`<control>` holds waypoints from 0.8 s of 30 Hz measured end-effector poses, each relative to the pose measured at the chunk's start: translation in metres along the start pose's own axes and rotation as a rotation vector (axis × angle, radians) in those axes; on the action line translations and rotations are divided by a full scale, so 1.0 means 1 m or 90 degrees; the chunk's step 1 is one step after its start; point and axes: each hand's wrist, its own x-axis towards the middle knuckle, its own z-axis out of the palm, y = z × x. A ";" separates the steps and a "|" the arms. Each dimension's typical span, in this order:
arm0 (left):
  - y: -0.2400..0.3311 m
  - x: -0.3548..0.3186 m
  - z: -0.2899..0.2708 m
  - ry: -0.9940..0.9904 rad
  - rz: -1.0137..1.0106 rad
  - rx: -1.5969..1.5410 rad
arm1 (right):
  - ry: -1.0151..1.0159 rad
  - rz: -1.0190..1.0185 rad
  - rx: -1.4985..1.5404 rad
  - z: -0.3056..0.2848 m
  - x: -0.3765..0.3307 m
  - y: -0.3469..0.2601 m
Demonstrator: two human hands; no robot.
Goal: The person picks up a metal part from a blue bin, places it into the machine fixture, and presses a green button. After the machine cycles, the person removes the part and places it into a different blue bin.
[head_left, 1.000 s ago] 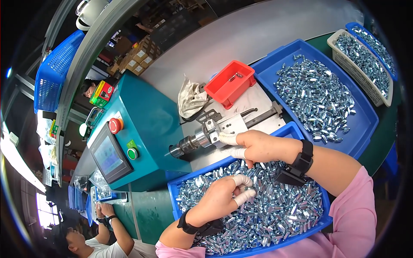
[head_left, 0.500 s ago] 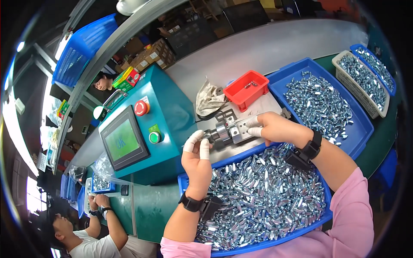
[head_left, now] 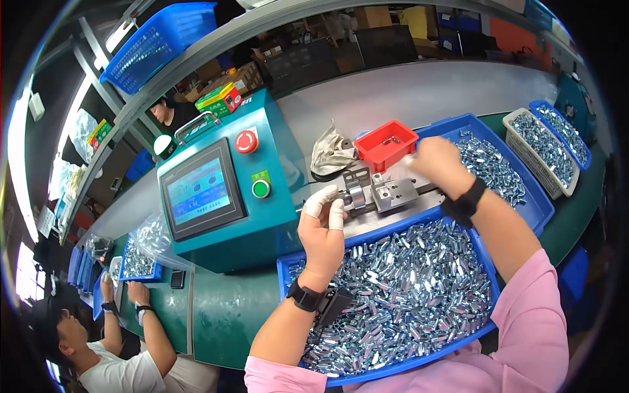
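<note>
My left hand (head_left: 321, 229), with white covers on its thumb and finger, is pinched at the left end of a metal clamping fixture (head_left: 393, 194). Whatever sits between those fingertips is too small to make out. Above the fixture's right side, my right hand (head_left: 439, 164) is raised between the red bin (head_left: 378, 161) and the blue tray (head_left: 538, 204); motion smears its fingers. A few small metal pieces lie in the red bin. Below both hands, a large blue bin (head_left: 286, 270) is filled with shiny hexagonal metal parts (head_left: 400, 295).
Left of the fixture stands a teal machine (head_left: 275, 223) with a lit screen (head_left: 204, 190), a red button (head_left: 246, 141) and a green button (head_left: 261, 189). A crumpled cloth (head_left: 331, 152) lies behind. Filled baskets (head_left: 557, 190) stand far right. A co-worker (head_left: 124, 354) sits at lower left.
My right hand has left the fixture's block and moved up, away from it. The block has slid right from the cylinder. The machine's screen has changed from green to blue. The view has shifted.
</note>
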 end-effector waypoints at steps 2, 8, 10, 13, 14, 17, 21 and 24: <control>-0.001 0.004 0.004 -0.017 -0.004 0.014 | -0.034 0.100 -0.089 0.002 0.014 0.062; -0.009 0.002 0.006 -0.009 0.039 0.083 | -0.034 0.143 -0.223 0.017 0.001 0.139; -0.004 -0.003 0.012 -0.032 0.099 0.187 | -0.035 0.151 -0.177 0.007 0.000 0.121; 0.000 -0.009 0.014 -0.068 0.149 0.301 | -0.010 0.064 -0.006 0.005 -0.004 0.078; -0.001 -0.008 0.016 -0.098 0.161 0.349 | -0.028 0.028 0.125 0.009 -0.007 0.067; 0.003 0.005 0.031 -0.149 0.216 0.450 | -0.139 -0.062 0.458 0.027 -0.012 0.042; 0.003 0.026 0.050 -0.194 0.278 0.556 | -0.070 -0.165 0.516 0.041 -0.025 0.041; -0.006 0.037 0.059 -0.218 0.256 0.573 | -0.140 -0.086 0.562 0.030 -0.029 0.046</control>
